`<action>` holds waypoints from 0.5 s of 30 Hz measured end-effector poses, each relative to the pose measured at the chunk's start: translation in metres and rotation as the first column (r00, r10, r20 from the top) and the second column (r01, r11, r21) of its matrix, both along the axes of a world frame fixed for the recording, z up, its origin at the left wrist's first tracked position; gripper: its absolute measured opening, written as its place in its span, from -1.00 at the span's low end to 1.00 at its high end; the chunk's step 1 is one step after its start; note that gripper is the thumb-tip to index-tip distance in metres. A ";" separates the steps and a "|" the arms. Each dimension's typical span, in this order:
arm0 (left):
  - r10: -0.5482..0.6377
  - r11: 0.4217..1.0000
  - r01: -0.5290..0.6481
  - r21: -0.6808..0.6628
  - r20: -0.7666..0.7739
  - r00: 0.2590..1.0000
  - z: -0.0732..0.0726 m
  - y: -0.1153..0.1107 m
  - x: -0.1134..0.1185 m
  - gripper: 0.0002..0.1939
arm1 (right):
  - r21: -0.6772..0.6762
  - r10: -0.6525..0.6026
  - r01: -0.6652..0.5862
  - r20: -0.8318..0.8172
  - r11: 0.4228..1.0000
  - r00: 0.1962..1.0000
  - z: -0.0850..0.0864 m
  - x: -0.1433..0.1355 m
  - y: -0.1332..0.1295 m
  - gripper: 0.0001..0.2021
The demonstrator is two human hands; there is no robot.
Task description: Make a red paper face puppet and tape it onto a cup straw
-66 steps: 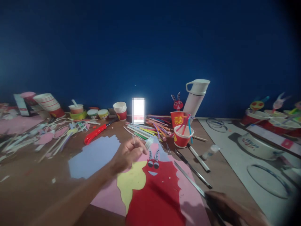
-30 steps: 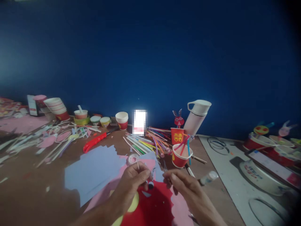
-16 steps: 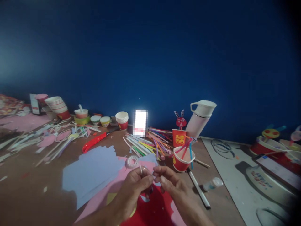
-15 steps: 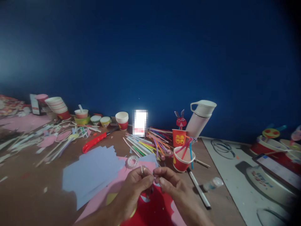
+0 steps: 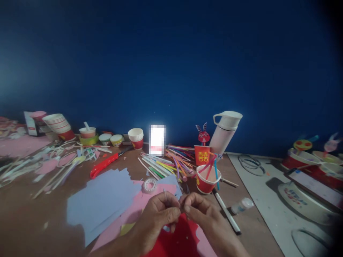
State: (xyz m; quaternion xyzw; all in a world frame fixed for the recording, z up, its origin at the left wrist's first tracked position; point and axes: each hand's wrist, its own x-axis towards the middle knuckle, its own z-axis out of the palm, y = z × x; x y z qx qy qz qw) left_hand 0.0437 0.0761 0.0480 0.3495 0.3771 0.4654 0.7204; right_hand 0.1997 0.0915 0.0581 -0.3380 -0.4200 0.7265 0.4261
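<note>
My left hand and my right hand meet over the front middle of the table, thumbs and fingers pinched together. Whatever lies between the fingertips is too small to make out. A thin pale band shows across a finger of my left hand. Red paper lies below my hands, on top of pink paper. Just beyond them rests a small roll of tape. To the left spreads blue-grey paper with a jagged edge.
A red utility knife and several coloured pipe cleaners lie farther back. On the right stand a red paper cup, a tilted white flask, a marker and a small clear bottle. A lit screen leans at the back.
The view has shifted slightly, so the tabletop objects sit a little farther left. My hands stay pinched together, with the fingertips turned a little.
</note>
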 end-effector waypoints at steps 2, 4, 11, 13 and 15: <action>-0.008 0.999 0.009 -0.034 0.052 0.999 0.001 0.000 -0.001 -0.76 | 0.025 -0.021 0.020 0.047 1.000 0.999 0.000 0.003 0.002 -0.74; -0.009 0.999 0.014 -0.052 0.099 0.995 0.000 0.002 -0.002 -0.78 | 0.051 -0.033 0.028 0.095 0.998 0.995 0.001 0.007 0.004 -0.74; -0.048 0.997 0.055 -0.056 0.125 0.991 0.001 0.005 -0.005 -0.76 | 0.083 -0.008 -0.001 0.112 0.997 0.994 -0.008 0.012 0.008 -0.78; -0.053 0.997 0.059 -0.042 0.128 0.990 0.003 0.005 -0.005 -0.71 | 0.107 -0.012 -0.003 0.136 0.994 0.991 -0.010 0.011 0.009 -0.80; -0.050 0.998 0.054 -0.037 0.099 0.994 0.005 0.005 -0.005 -0.70 | 0.128 -0.024 0.003 0.166 0.992 0.986 -0.010 0.011 0.008 -0.80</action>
